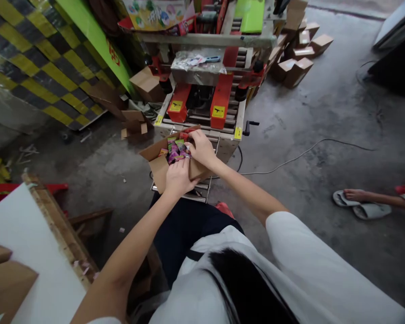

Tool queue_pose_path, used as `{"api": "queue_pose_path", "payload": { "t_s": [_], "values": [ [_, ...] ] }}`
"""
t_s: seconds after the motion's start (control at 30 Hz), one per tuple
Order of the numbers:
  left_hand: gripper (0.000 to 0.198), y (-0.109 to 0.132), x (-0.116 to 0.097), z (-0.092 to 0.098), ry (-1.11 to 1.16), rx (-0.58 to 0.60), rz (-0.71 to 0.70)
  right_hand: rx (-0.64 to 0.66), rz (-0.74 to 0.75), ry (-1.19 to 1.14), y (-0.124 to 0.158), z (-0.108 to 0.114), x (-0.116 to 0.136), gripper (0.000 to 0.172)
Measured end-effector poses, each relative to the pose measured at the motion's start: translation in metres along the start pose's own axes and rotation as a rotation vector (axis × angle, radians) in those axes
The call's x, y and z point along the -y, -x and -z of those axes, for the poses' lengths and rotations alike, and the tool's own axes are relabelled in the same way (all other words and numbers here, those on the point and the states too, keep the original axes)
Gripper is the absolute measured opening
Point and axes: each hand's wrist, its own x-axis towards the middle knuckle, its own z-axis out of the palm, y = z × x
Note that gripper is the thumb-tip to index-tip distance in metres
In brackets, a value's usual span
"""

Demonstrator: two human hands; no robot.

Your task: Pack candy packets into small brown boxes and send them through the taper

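An open cardboard box (159,170) with raised flaps rests on the roller conveyor (202,191) in front of me. Small shiny packets (175,148) in purple, green and red fill the part of it that shows. My left hand (180,176) is at the near side, its fingers over the edge against the packets and its thumb outside, gripping the box. Over the right side reaches my right hand (202,149), thumb and fingers apart, touching the packets near the far right corner. Both hands hide part of the box's contents.
Just beyond the box stands a box-sealing machine with red guides (219,101) and a crank handle (251,127). A cable (290,160) crosses the floor. Folded cartons (295,67) lie at the back right; a white-topped table (27,252) is at left. A person's sandaled foot (356,195) shows at right.
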Motion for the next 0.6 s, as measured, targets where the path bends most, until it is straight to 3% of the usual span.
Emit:
{"api": "queue_pose_path", "payload": {
  "t_s": [0.17, 0.27, 0.47, 0.6],
  "values": [
    [0.063, 0.001, 0.001, -0.005, 0.015, 0.024, 0.033, 0.426, 0.167, 0.165, -0.015, -0.015, 0.019, 0.028],
    [0.066, 0.005, 0.0, -0.01, 0.042, 0.011, 0.03, 0.6, 0.18, 0.371, -0.03, -0.027, 0.029, 0.028],
    [0.073, 0.013, -0.005, -0.016, 0.052, -0.088, 0.055, 0.627, 0.183, 0.476, -0.041, -0.044, 0.046, 0.032],
    [0.079, 0.023, -0.007, -0.018, 0.049, -0.153, 0.04, 0.647, 0.215, 0.446, -0.044, -0.04, 0.039, 0.029]
  ]
}}
